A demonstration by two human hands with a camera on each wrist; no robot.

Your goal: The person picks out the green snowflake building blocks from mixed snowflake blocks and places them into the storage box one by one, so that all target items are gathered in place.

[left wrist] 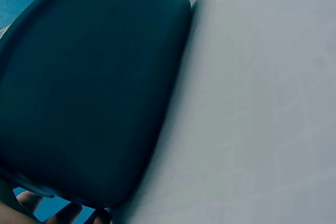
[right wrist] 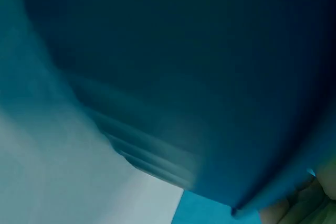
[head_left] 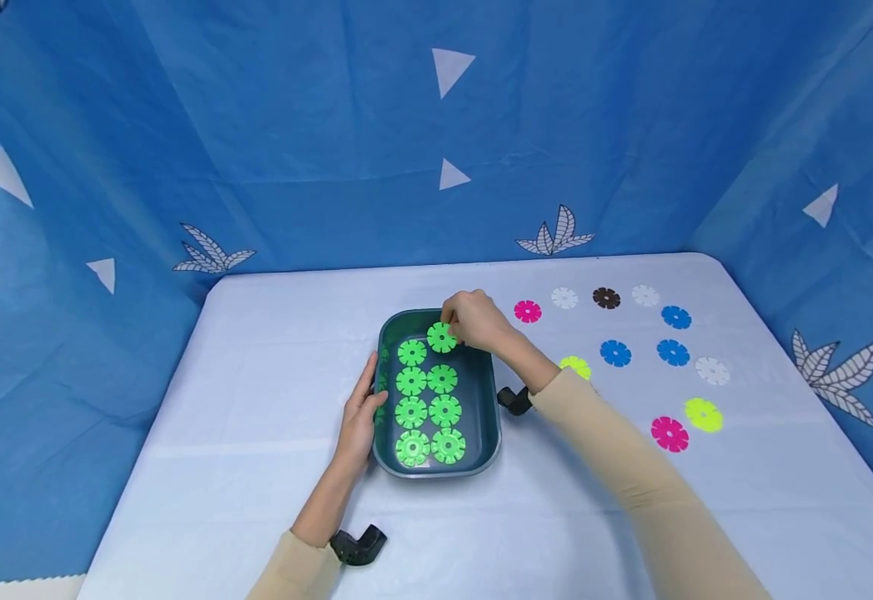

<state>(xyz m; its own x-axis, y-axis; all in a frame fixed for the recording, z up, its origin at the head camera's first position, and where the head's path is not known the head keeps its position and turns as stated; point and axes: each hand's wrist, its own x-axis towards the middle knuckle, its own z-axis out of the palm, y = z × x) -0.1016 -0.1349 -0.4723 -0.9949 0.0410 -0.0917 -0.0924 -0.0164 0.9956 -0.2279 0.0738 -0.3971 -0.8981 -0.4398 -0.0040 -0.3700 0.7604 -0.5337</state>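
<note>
My right hand (head_left: 477,321) pinches a bright green notched plastic disc (head_left: 440,337) over the far end of a dark green rectangular tray (head_left: 486,433). Inside the tray, several matching green discs (head_left: 412,381) lie flat in two columns. At the tray's left side, my left hand (head_left: 358,423) grips the wall, its thumb over the rim and its fingers along the outside. Fingertips (left wrist: 65,213) show at the tray's edge in the left wrist view. Tray wall fills most of the right wrist view, with part of the right hand (right wrist: 304,203) at the lower corner.
Right of the tray, loose notched discs lie spread on the white-covered table (head_left: 256,367): pink (head_left: 528,312), white (head_left: 564,297), brown (head_left: 606,298), blue (head_left: 615,353) and yellow (head_left: 704,414). One yellow disc (head_left: 575,367) is partly behind the right sleeve. Blue curtains (head_left: 346,150) border the table.
</note>
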